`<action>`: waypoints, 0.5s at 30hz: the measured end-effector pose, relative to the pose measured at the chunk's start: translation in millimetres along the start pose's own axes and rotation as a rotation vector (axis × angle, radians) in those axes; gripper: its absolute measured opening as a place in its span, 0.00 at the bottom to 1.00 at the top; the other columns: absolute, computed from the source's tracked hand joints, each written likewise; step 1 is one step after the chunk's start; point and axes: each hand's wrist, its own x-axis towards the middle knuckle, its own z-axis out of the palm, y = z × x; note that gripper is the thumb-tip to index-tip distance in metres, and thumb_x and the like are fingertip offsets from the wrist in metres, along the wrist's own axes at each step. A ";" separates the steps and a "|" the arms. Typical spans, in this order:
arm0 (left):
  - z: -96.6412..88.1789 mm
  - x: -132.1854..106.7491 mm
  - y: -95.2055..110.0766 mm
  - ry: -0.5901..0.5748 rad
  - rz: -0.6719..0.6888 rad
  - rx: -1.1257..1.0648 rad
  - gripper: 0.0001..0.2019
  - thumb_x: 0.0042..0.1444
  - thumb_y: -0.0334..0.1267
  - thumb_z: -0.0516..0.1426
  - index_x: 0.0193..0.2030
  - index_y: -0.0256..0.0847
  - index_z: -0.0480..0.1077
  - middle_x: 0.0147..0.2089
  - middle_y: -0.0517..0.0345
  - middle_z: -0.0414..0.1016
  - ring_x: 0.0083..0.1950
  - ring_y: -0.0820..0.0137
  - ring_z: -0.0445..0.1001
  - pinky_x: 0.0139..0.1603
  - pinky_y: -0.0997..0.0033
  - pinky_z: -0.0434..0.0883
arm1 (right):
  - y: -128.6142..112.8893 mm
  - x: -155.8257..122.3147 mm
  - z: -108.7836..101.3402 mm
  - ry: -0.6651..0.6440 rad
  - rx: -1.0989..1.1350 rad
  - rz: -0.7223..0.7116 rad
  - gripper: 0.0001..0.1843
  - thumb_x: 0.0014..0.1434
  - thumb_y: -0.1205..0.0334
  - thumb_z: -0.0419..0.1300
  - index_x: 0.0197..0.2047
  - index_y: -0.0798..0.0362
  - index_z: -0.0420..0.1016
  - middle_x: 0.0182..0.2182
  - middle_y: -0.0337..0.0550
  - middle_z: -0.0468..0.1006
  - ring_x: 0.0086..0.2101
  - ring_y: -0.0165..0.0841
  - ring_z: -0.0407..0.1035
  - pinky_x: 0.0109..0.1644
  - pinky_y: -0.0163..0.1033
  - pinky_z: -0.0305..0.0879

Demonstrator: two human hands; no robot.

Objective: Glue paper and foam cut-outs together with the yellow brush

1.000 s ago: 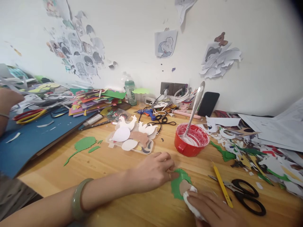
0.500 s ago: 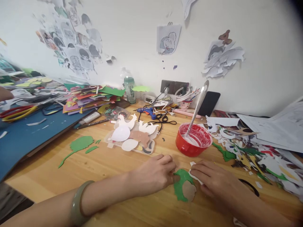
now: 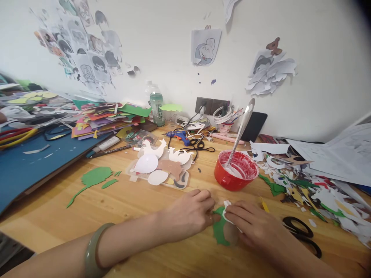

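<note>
A green cutout, of paper or felt, lies on the wooden table with a brownish round patch at its lower right. My left hand is closed, its fingertips pinning the cutout's upper left edge. In my right hand is a folded white tissue, pressed onto the cutout's right side; part of the patch is under the fingers. Beyond the hands stands a red bowl of white paste with a metal spoon leaning in it. Black-handled scissors lie beside my right wrist.
Left of my hands are a leaf-like green cutout and a clear tray of white and brown cutouts. Paper scraps pile up at the right. Further back are a blue glue gun, a bottle and stacked coloured sheets.
My right hand has slid left with the tissue, over more of the green cutout and its brownish patch. More of the scissors shows. The left hand has stayed in place.
</note>
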 end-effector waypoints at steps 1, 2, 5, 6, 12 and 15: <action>0.4 0.0 0.2 0.002 -0.001 0.002 0.07 0.61 0.36 0.50 0.42 0.41 0.68 0.37 0.56 0.64 0.42 0.66 0.59 0.35 0.65 0.57 | 0.2 -2.0 -3.1 0.004 -0.011 0.018 0.17 0.54 0.76 0.45 0.34 0.55 0.73 0.32 0.43 0.76 0.35 0.34 0.68 0.37 0.37 0.68; 0.8 0.0 0.2 0.001 -0.002 0.003 0.07 0.60 0.36 0.51 0.42 0.41 0.68 0.37 0.55 0.64 0.42 0.66 0.59 0.35 0.65 0.57 | 0.0 -4.4 -7.6 0.009 -0.033 0.036 0.17 0.54 0.76 0.44 0.33 0.55 0.73 0.31 0.43 0.76 0.34 0.34 0.68 0.37 0.38 0.68; 0.7 0.9 -1.0 -0.012 -0.009 -0.013 0.07 0.60 0.36 0.51 0.41 0.41 0.68 0.38 0.55 0.65 0.42 0.65 0.60 0.36 0.66 0.58 | -6.5 -11.1 -25.4 0.027 -0.119 0.079 0.17 0.55 0.75 0.44 0.35 0.55 0.74 0.32 0.44 0.77 0.35 0.36 0.69 0.37 0.40 0.67; 0.0 1.5 -1.7 -0.014 -0.014 -0.029 0.07 0.61 0.37 0.50 0.40 0.41 0.69 0.38 0.55 0.66 0.42 0.66 0.60 0.37 0.66 0.58 | -11.3 -12.5 -30.0 0.022 -0.135 0.080 0.17 0.55 0.74 0.44 0.38 0.55 0.73 0.35 0.44 0.77 0.36 0.35 0.69 0.38 0.40 0.67; -11.0 12.2 -1.2 -0.012 -0.163 -0.217 0.10 0.58 0.32 0.50 0.44 0.42 0.69 0.41 0.57 0.69 0.42 0.67 0.62 0.39 0.69 0.61 | -42.4 -19.5 -17.8 0.124 -0.072 0.071 0.18 0.57 0.74 0.44 0.38 0.53 0.73 0.33 0.38 0.78 0.34 0.31 0.70 0.37 0.36 0.67; -13.8 21.2 4.0 -0.083 -0.312 -0.279 0.07 0.54 0.31 0.53 0.37 0.40 0.72 0.36 0.57 0.71 0.40 0.67 0.63 0.40 0.70 0.62 | -45.8 -24.6 -6.7 0.137 -0.064 0.083 0.17 0.57 0.73 0.44 0.39 0.54 0.72 0.33 0.39 0.77 0.35 0.32 0.70 0.38 0.37 0.67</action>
